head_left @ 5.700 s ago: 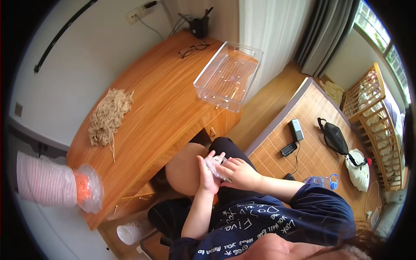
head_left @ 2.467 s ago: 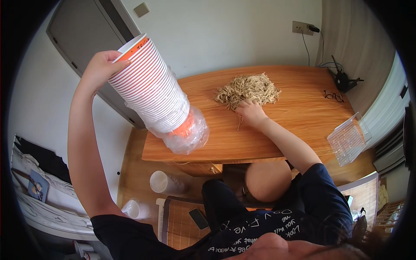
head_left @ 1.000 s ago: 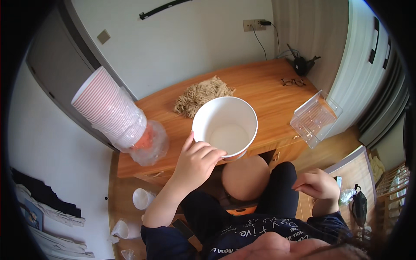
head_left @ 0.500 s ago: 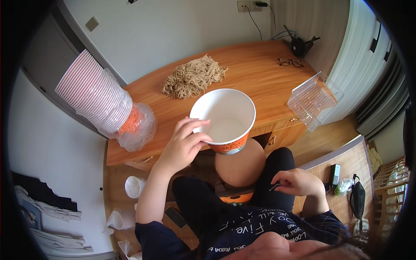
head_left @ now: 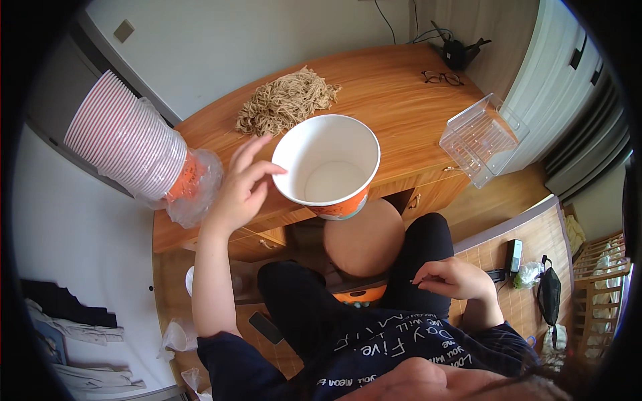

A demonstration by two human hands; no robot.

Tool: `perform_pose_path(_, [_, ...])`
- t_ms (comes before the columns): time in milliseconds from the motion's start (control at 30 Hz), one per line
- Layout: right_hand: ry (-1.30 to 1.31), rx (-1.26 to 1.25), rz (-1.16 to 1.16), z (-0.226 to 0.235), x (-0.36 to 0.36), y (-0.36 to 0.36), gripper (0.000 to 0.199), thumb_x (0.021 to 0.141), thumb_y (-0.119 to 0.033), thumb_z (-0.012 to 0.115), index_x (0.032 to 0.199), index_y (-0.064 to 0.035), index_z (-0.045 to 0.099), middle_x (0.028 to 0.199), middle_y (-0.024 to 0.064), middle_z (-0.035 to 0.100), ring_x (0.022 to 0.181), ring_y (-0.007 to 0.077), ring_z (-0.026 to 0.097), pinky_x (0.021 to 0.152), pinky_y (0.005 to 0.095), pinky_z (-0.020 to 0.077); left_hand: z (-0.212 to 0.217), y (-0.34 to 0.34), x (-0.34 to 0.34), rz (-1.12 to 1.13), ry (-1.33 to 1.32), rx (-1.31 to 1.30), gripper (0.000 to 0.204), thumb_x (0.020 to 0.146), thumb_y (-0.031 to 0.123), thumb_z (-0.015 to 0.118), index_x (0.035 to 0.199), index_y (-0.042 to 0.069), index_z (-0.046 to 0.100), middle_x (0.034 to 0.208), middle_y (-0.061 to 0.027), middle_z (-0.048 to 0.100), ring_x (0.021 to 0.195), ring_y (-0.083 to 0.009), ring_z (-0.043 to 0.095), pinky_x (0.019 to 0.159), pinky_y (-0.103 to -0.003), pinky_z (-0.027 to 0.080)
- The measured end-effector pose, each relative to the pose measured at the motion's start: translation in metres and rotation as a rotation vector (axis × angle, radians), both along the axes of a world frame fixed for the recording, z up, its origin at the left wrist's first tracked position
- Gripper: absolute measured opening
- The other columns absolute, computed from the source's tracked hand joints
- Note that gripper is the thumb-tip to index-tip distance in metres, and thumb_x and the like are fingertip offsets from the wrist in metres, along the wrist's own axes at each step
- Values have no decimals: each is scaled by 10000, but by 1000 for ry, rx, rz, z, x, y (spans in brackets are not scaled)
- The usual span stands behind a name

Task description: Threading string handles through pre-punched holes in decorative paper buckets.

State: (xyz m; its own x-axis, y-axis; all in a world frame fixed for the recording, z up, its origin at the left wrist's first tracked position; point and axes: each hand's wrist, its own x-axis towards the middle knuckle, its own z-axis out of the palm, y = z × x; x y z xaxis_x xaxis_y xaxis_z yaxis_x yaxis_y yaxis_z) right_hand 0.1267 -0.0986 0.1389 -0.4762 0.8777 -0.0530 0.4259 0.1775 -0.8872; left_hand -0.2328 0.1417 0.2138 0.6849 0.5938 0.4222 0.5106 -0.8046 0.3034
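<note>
A large paper bucket (head_left: 328, 164), white inside with an orange printed outside, stands upright at the front edge of the wooden desk. My left hand (head_left: 242, 184) is at its left side with fingers spread, one fingertip at the rim and no grip around it. Over my right thigh, my right hand (head_left: 453, 277) is closed, its fingers curled inward. Whatever lies between those fingertips is too small to make out. Behind the bucket lies a loose heap of beige twine (head_left: 287, 100). To the left leans a tall stack of paper buckets (head_left: 130, 137) partly wrapped in clear plastic.
On the wooden desk (head_left: 381, 100) are eyeglasses (head_left: 441, 78), a black router (head_left: 458, 53) and, at the right edge, a clear plastic rack (head_left: 485, 137). A round brown stool top (head_left: 364, 237) sits below the desk front. A dark phone (head_left: 266, 327) lies beside my left leg.
My left hand has loosened from the bucket's rim, and its fingers have spread. The view has shifted slightly. My right hand stays curled over my thigh.
</note>
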Motion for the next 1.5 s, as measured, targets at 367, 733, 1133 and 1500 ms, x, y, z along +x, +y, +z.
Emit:
perform_pose_path(367, [-28,2,-61,-15,1,21,213,903,-112,703,1095,-39,648,873,87,620,736,202,619,649,300,493,-111,-76,57,80,-820,-184,1196,773,452,831,1563,72,18,1627,-238,18,1513,-377,88,1212,-534,101])
perform_pose_path(733, [48,108,-154,-28,-8,42,190,894,-43,684,1080,-26,649,928,118,637,802,235,639,683,320,507,-145,-65,130,279,-913,56,1445,660,229,937,1544,120,-202,1589,-224,48,1447,-374,240,1164,-572,260])
perform_pose_path(1133, [53,-63,-147,-36,1,37,172,903,-59,684,1065,-21,639,795,110,614,692,223,621,611,328,480,-143,-33,60,34,-1131,-250,1178,829,258,729,1564,189,-188,1623,-176,125,1478,-309,206,1191,-488,175])
perform_pose_path(1500, [57,-41,-117,-35,-16,45,157,899,-42,687,1054,-30,661,740,92,654,647,200,658,582,301,499,-135,-19,87,142,-1040,-176,1416,684,378,915,1550,160,-185,1586,-188,142,1428,-326,305,1149,-518,320])
